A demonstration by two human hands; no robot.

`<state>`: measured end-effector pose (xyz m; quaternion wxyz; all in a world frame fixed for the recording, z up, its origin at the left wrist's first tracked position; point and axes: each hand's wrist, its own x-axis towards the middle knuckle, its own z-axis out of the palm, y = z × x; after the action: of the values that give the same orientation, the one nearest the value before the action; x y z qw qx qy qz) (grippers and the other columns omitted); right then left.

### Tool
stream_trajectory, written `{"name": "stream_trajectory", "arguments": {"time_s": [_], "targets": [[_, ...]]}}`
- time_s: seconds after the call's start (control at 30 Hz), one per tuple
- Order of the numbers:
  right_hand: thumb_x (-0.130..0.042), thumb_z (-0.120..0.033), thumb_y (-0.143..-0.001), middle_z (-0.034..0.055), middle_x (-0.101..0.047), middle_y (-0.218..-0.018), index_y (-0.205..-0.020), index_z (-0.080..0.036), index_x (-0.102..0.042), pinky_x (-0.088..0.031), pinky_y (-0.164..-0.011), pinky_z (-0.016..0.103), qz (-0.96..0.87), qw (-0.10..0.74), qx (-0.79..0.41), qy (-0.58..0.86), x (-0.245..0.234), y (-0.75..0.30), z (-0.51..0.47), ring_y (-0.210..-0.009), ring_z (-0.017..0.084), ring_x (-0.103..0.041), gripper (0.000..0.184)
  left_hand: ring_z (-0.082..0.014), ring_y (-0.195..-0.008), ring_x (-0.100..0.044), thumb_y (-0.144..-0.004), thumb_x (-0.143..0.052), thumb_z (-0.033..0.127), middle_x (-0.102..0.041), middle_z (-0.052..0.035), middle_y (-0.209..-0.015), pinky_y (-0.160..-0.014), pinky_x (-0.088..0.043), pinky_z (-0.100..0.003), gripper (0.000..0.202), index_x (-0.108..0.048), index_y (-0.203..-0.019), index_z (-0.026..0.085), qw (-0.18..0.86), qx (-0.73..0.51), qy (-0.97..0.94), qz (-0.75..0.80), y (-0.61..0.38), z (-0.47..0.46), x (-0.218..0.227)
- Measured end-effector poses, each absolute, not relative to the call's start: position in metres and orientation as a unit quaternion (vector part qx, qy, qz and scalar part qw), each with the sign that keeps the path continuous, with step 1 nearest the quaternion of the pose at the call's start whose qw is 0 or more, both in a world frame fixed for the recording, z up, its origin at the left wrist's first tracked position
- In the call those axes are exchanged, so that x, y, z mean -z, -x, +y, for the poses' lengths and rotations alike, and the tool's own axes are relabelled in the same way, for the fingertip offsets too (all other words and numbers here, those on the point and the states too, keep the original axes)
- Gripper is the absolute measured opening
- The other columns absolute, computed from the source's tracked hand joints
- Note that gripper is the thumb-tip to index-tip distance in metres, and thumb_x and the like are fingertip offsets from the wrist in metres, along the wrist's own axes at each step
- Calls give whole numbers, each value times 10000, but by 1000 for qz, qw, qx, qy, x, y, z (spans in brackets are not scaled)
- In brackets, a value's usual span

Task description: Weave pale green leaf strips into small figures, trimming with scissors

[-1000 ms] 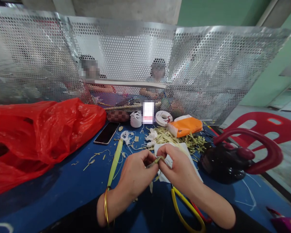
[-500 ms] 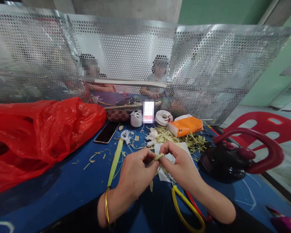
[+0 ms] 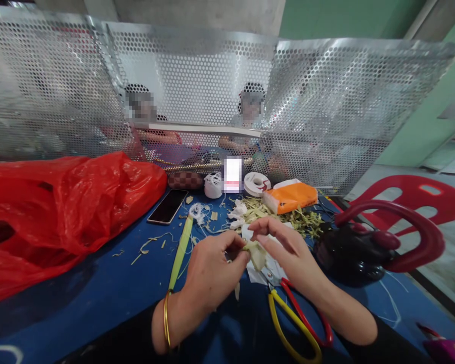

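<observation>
My left hand [image 3: 216, 270] is closed, thumb and fingers pinching the end of a pale green leaf-like piece [image 3: 257, 257]. The piece spreads out to the right of the fingertips, and part of it is hidden by them. Beside it, my right hand [image 3: 290, 253] has its fingers apart, its thumb close to the piece; whether they touch I cannot tell. Scissors [image 3: 270, 276] with one yellow and one red handle lie beneath the right hand, blades over white paper [image 3: 255, 276]. Left of my left hand lies a long flat green strip [image 3: 182, 250] tipped with white thread.
A red plastic bag [image 3: 79, 202] fills the left; a phone [image 3: 168, 206] lies beside it. Behind my hands are a thread ball [image 3: 213, 187], a white spool [image 3: 257, 184], an orange packet [image 3: 293, 197] and green scraps [image 3: 305, 221]. A dark kettle [image 3: 358, 258] stands right. Two people sit behind a perforated screen [image 3: 197, 76].
My right hand has loosened its pinch and drawn slightly right, its fingers opening. The pale piece now shows spread out, and more of the red scissor handle is visible. My left hand has barely moved.
</observation>
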<state>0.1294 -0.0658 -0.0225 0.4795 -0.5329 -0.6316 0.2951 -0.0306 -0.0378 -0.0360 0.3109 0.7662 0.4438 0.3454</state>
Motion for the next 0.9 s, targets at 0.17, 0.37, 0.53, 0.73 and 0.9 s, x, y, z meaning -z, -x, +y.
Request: {"name": "stream_trajectory", "arguments": {"time_s": [0.17,0.37,0.53,0.73,0.9], "targets": [[-487,-365,-875,23,-630,-727,-748,-187,-639,-445,-684,307,-657,417,-335,531,14,-140,-61,-731,180,-579,267,-162,-692,-629,-745,-571,182,-693,19,-693,-621,-431,-253,116,-673,-740,236,269,-326,-799,428,31,-38,36],[-660,-336,-780,22,-653,-798,-848,-198,-622,-462,-707,310,-676,409,-251,559,11,-144,-64,-770,188,-595,159,-140,-631,-615,-752,-588,231,-681,32,-675,-581,-430,-238,69,-655,-753,220,321,-344,-752,461,32,-36,33],[-690,-272,-761,-9,-621,-737,-703,-208,-551,-413,-725,309,-719,369,-139,573,14,-138,-68,-755,183,-575,164,-126,-608,-597,-729,-615,225,-665,41,-644,-573,-428,-219,39,-647,-725,202,319,-391,-723,473,32,-33,28],[-597,-166,-824,-30,-587,-664,-663,-208,-536,-372,-752,314,-723,391,-91,562,21,-131,-70,-696,163,-553,178,-131,-627,-601,-734,-633,241,-670,36,-663,-601,-436,-228,43,-659,-737,208,304,-400,-723,474,32,-33,31],[-597,-169,-819,-26,-597,-655,-656,-211,-552,-374,-742,321,-711,414,-79,562,25,-127,-71,-675,164,-551,174,-138,-641,-606,-757,-604,231,-688,31,-697,-605,-434,-231,68,-672,-764,224,280,-384,-745,469,31,-36,35]]}}
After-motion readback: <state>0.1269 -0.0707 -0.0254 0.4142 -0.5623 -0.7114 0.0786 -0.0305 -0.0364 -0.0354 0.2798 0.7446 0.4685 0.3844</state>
